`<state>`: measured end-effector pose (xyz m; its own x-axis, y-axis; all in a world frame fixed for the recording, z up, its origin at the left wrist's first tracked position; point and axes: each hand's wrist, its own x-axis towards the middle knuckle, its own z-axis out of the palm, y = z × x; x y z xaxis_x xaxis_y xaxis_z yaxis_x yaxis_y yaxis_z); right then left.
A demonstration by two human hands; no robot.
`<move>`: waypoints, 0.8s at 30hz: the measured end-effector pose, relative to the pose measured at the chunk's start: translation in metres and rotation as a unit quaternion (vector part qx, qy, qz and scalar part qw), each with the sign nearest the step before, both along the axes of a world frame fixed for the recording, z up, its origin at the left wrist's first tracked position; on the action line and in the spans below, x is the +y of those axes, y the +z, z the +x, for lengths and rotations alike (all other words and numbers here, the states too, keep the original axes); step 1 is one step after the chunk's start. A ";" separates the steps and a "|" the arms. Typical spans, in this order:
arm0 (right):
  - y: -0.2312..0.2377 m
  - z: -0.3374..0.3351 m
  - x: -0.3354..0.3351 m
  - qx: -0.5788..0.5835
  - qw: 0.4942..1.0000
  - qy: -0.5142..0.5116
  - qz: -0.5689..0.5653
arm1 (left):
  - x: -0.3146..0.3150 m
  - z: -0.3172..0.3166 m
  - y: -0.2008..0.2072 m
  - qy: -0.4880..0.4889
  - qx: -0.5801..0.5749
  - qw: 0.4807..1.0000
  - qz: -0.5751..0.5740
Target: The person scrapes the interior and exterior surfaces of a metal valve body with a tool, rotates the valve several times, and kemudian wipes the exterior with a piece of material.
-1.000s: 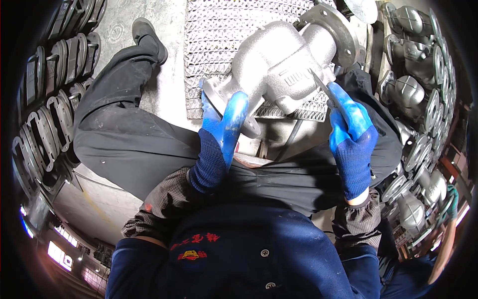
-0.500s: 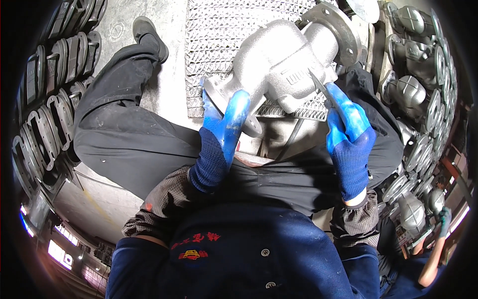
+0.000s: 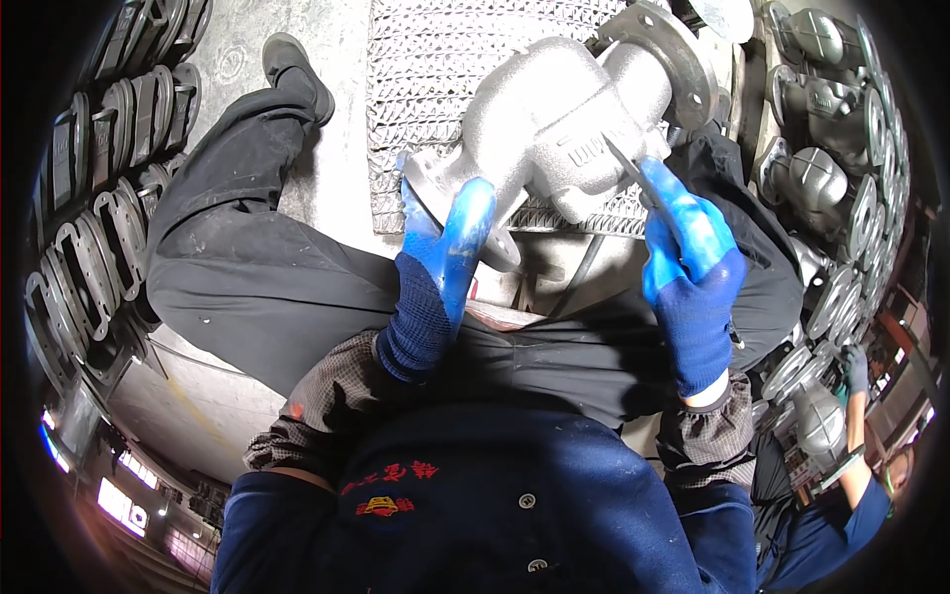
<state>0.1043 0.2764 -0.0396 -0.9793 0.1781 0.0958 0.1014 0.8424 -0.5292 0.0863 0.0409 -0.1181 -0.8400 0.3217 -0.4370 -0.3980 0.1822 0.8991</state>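
A silvery cast-metal valve body with raised lettering lies in front of me, flanged at both ends. My left hand, in a blue coated glove, grips the near-left flange, thumb on the near side and fingers partly hidden behind it. In my gloved right hand is a thin, pointed, flat metal tool, held between thumb and fingers. Its tip lies over the casting beside the raised lettering; whether it touches cannot be made out. The tool's rear end is hidden in the glove.
Beneath the casting is a ridged metal mesh surface. My legs are spread on both sides of it. Rows of flanged castings stand at the right, and dark oval-framed metal parts at the left. A co-worker's arm shows at lower right.
My right hand and the pointed tool have shifted slightly up and left over the casting. My left hand and the valve body look unmoved. The co-worker's arm has risen at lower right.
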 end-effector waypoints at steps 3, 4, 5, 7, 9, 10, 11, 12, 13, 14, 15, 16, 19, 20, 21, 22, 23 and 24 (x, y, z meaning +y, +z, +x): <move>0.009 -0.004 0.001 0.003 1.000 -0.005 -0.029 | 0.007 -0.003 0.004 0.057 -0.054 0.997 -0.006; 0.014 -0.004 0.002 -0.024 0.999 -0.015 -0.024 | 0.011 -0.004 0.006 0.064 -0.007 0.998 0.021; 0.020 -0.003 0.004 -0.051 0.998 -0.025 -0.019 | 0.012 -0.006 0.009 0.067 0.017 0.997 0.036; 0.027 -0.002 0.010 -0.063 0.998 0.003 0.031 | 0.013 -0.009 0.013 0.084 -0.038 0.995 0.035; 0.033 -0.003 0.014 -0.074 0.994 0.032 0.079 | 0.011 -0.008 0.013 0.098 -0.115 0.988 0.019; 0.036 -0.005 0.014 -0.076 0.990 0.055 0.106 | 0.009 -0.006 0.012 0.093 -0.118 0.988 0.026; 0.039 -0.006 0.015 -0.077 0.985 0.078 0.133 | 0.008 -0.004 0.010 0.092 -0.119 0.988 0.030; 0.040 -0.008 0.015 -0.078 0.982 0.090 0.144 | 0.006 -0.002 0.007 0.090 -0.120 0.988 0.033; 0.041 -0.009 0.015 -0.079 0.982 0.089 0.145 | 0.006 0.000 0.004 0.073 -0.052 0.995 0.045; 0.043 -0.009 0.014 -0.086 0.981 0.093 0.150 | 0.006 0.000 0.004 0.064 -0.019 0.996 0.051; 0.043 -0.010 0.013 -0.092 0.979 0.096 0.154 | 0.007 -0.001 0.004 0.056 0.016 0.997 0.057; 0.043 -0.009 0.014 -0.093 0.979 0.096 0.154 | 0.009 -0.002 0.007 0.059 0.011 0.997 0.053; 0.038 -0.007 0.016 -0.118 0.977 0.088 0.156 | 0.014 -0.010 0.019 0.065 -0.019 0.998 0.010; 0.037 -0.007 0.016 -0.110 0.978 0.088 0.153 | 0.014 -0.010 0.019 0.065 -0.032 0.997 -0.009; 0.036 -0.007 0.016 -0.103 0.979 0.088 0.150 | 0.014 -0.011 0.019 0.066 -0.045 0.996 -0.028; 0.036 -0.007 0.016 -0.103 0.979 0.088 0.150 | 0.010 -0.008 0.015 0.042 -0.005 0.999 -0.025; 0.036 -0.007 0.017 -0.103 0.980 0.085 0.146 | 0.009 -0.007 0.013 0.030 0.014 0.999 -0.024; 0.036 -0.007 0.017 -0.104 0.981 0.081 0.143 | 0.008 -0.006 0.011 0.019 0.034 0.999 -0.022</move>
<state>0.0969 0.2931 -0.0033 -0.9963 0.0135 -0.0853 0.0346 0.9673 -0.2511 0.0799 0.0488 -0.1071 -0.8791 0.2715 -0.3919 -0.3440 0.2079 0.9157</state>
